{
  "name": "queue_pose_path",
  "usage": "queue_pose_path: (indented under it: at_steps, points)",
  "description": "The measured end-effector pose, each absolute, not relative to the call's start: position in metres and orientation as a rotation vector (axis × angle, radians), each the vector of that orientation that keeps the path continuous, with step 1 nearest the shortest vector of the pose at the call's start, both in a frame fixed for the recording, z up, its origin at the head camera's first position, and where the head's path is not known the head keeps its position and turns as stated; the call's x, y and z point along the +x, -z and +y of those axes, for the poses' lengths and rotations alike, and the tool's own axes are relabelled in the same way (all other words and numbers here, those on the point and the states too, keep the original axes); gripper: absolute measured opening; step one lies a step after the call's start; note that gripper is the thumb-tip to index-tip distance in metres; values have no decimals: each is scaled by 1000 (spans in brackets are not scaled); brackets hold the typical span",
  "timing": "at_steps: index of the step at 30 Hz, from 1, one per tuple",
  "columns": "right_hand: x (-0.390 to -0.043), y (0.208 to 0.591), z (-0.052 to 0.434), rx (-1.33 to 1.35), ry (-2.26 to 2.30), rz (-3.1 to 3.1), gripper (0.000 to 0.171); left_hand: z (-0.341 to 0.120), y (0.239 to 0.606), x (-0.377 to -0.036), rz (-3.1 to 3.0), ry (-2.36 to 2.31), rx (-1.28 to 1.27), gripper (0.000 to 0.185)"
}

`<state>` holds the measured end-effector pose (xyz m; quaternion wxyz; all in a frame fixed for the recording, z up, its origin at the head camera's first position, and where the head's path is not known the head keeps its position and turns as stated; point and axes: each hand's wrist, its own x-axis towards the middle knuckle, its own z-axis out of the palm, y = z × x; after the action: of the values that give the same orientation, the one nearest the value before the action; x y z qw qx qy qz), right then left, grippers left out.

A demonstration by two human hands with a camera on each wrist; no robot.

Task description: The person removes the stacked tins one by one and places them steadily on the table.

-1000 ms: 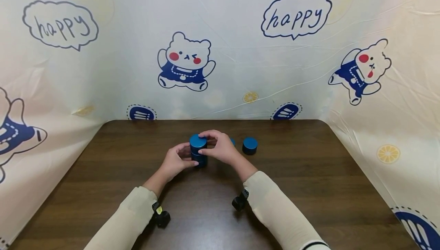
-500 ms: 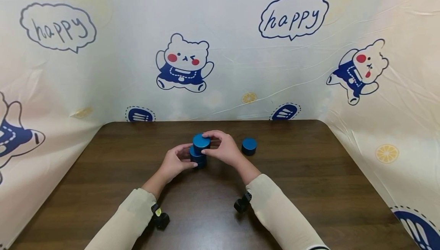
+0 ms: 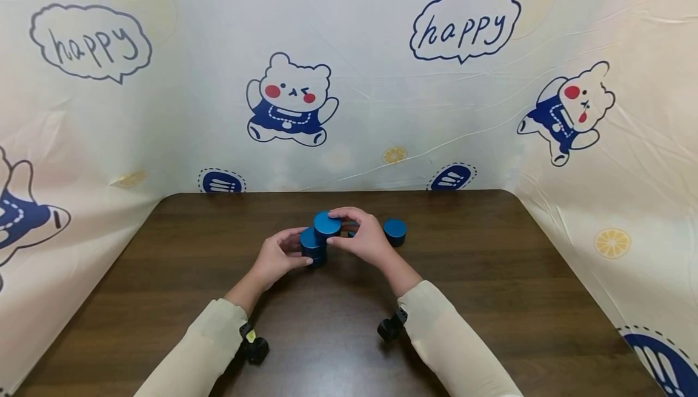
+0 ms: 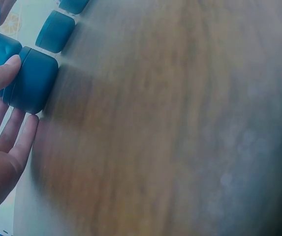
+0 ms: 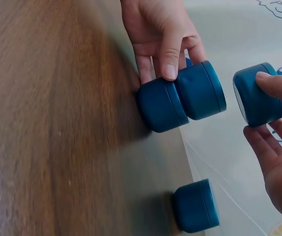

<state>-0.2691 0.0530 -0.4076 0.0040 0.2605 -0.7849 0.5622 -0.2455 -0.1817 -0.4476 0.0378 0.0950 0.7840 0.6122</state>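
Note:
Two small blue round lidded canisters (image 5: 163, 104) stand stacked on the table, the upper one (image 5: 199, 91) a little off centre. My left hand (image 3: 275, 259) grips this stack from the left, its thumb (image 4: 3, 76) near the seam between the two. A third blue canister (image 5: 260, 96) is held by my right hand (image 3: 364, 240), thumb on one side and fingers on the other. It is lifted off the stack and shifted to the right, with a gap showing in the right wrist view.
Another blue canister (image 3: 395, 232) stands on the brown wooden table (image 3: 463, 276) to the right. One more blue canister (image 3: 353, 228) is mostly hidden behind my right hand. A printed cloth (image 3: 371, 82) with bears hangs behind the table.
My right hand has lifted the top canister off the stack and carried it a little to the right. My left hand has stayed at the lower canisters.

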Motion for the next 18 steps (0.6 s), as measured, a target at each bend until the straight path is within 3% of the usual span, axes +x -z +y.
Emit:
queue_pose_path:
  at_steps: [5,18]
  points:
    - [-271,411,61,783,-1721,-2461,43,-186,465,-255,2415,-1889,285,65]
    - [-269,408,77,746,-1766,-2409,46,-185,463,-254,2462,-1869,299,63]
